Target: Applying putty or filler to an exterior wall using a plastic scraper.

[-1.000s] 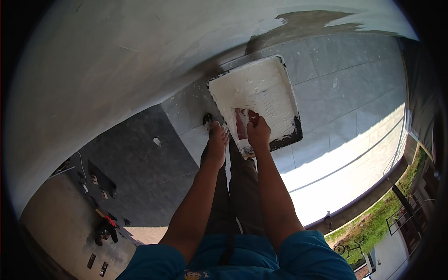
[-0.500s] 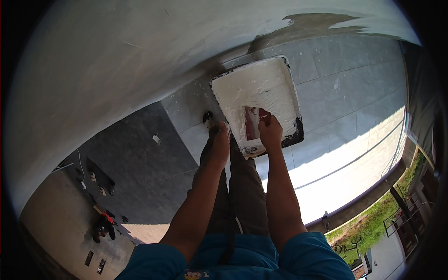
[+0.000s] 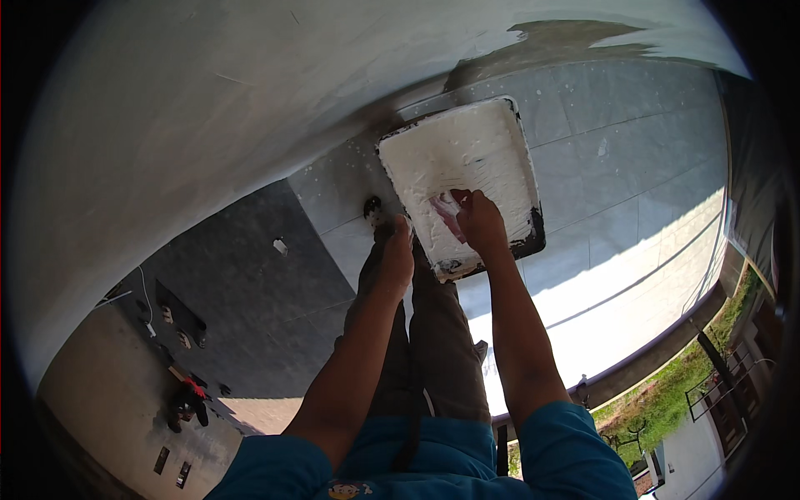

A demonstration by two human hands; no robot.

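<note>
My right hand (image 3: 482,223) is closed round a flat reddish putty spreader (image 3: 447,218) smeared with white paste. Its blade is tilted, with the edge down in the thick white paste (image 3: 458,150) that fills a large dark-rimmed tray (image 3: 530,237). Just outside the tray's left edge is my left hand (image 3: 398,254), its fingers curled together and the thumb up. What lies in those fingers, if anything, is hidden from this view. Black smudges and crusted paste mark the tray's rim, and a corner near my legs is heavily caked.
A grey wall (image 3: 208,125) curves along the left and top, with a darker patch (image 3: 550,46) at upper right. Grey floor tiles (image 3: 617,150) carry white specks; a dark mat-like area (image 3: 242,292) lies left. My foot (image 3: 372,205) stands beside the tray. Sandals (image 3: 179,321) lie further left.
The spreader has turned from lying flat and face-up to a steeper tilt, showing a narrower face. My right hand has rotated with it; my left hand has barely shifted.
</note>
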